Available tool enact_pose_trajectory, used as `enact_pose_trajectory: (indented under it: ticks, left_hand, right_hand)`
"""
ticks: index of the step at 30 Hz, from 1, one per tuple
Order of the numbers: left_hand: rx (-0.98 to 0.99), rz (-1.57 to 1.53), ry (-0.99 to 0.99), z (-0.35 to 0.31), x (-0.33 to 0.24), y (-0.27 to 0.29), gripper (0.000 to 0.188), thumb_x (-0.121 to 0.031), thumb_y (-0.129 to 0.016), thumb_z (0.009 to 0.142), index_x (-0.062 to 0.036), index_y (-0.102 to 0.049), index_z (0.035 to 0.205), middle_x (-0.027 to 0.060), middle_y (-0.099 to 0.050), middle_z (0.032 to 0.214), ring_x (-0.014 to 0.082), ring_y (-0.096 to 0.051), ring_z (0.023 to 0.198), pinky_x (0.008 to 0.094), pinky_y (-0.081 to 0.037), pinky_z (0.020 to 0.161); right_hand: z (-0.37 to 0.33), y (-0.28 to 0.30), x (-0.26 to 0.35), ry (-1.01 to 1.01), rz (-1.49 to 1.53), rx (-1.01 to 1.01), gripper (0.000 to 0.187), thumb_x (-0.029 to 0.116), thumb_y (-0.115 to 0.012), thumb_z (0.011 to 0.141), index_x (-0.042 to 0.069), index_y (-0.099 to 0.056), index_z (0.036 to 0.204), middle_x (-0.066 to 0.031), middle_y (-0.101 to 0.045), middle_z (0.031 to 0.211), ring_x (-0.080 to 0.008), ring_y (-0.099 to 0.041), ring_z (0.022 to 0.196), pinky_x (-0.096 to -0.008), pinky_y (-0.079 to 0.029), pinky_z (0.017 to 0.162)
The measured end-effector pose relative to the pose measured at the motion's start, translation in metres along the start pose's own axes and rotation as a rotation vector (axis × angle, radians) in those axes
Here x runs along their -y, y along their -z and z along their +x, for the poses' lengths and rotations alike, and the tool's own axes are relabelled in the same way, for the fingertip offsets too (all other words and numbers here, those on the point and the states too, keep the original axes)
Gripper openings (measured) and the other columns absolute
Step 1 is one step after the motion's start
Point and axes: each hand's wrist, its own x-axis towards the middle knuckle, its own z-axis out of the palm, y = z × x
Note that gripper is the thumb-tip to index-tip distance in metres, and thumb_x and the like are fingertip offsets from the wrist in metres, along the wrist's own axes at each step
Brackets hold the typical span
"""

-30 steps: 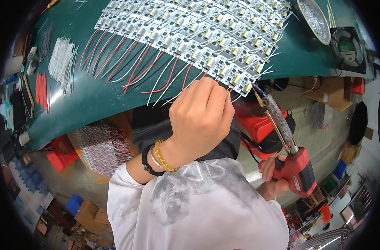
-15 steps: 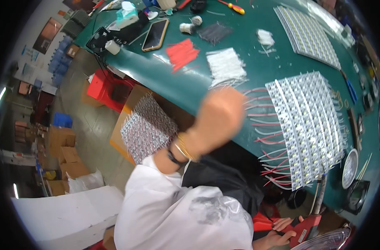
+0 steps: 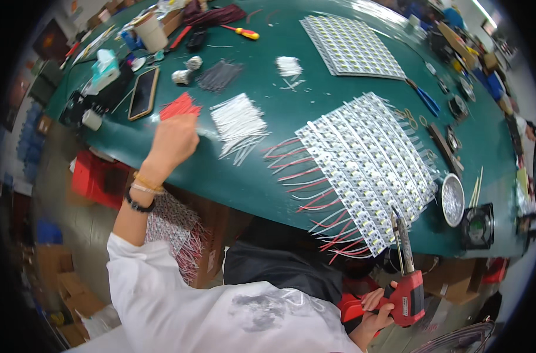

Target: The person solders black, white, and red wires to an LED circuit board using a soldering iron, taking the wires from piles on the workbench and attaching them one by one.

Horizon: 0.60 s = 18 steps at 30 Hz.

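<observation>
On the green worktop (image 3: 262, 176) we see the strip panel (image 3: 368, 167) lying well right of our left hand (image 3: 172, 141), whose fingers close on the red wire bundle (image 3: 179, 106) just beyond them, while our right hand (image 3: 376, 309) clamps the red soldering gun (image 3: 410, 288).

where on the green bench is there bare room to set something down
Bare green table runs along the near edge, from the left hand to the wired LED strips. Another open patch lies between the white wire pile and the far LED panel. The far left corner around the phone is crowded, as is the right rim by the metal dish.
</observation>
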Motion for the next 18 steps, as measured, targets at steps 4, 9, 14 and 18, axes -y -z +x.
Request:
enact_pose_trajectory:
  ticks: [4,9,14,18]
  left_hand:
    - [-0.198,-0.238,0.183,-0.002,-0.049,0.046,0.004,-0.002,-0.062,0.079,-0.0004,-0.059,0.082,0.0136,-0.063,0.076,0.0307,-0.063,0.066,0.0381,-0.049,0.061]
    - [-0.223,-0.658,-0.217,0.000,-0.172,0.050,0.005,-0.002,-0.066,0.080,-0.0033,-0.064,0.084,0.0116,-0.063,0.078,0.0305,-0.061,0.069,0.0379,-0.050,0.063]
    - [-0.223,-1.046,-0.460,-0.001,-0.273,0.042,0.014,0.001,-0.070,0.069,-0.0031,-0.063,0.081,0.0066,-0.055,0.068,0.0232,-0.054,0.061,0.0336,-0.045,0.062]
    - [-0.142,-1.087,-0.375,-0.002,-0.309,0.046,0.014,0.000,-0.070,0.070,-0.0054,-0.059,0.078,0.0067,-0.058,0.083,0.0249,-0.055,0.077,0.0374,-0.041,0.076]
  right_hand:
    - [-0.013,0.010,0.001,-0.018,0.036,-0.033,0.063,0.043,-0.053,0.096,-0.006,-0.037,0.130,-0.0024,-0.040,0.051,-0.0117,-0.038,0.040,-0.0263,-0.038,0.043]
    - [-0.031,0.030,-0.003,-0.090,0.040,-0.029,0.070,0.050,-0.054,0.093,-0.006,-0.037,0.130,-0.0015,-0.041,0.052,-0.0110,-0.038,0.040,-0.0259,-0.039,0.043]
    - [-0.038,0.027,0.002,-0.044,0.074,-0.030,0.074,0.054,-0.054,0.091,-0.007,-0.037,0.130,-0.0011,-0.040,0.052,-0.0112,-0.038,0.040,-0.0260,-0.039,0.043]
    - [-0.065,0.038,0.027,-0.086,-0.013,-0.102,0.077,0.057,-0.054,0.090,-0.007,-0.038,0.129,-0.0008,-0.040,0.052,-0.0113,-0.038,0.040,-0.0261,-0.039,0.043]
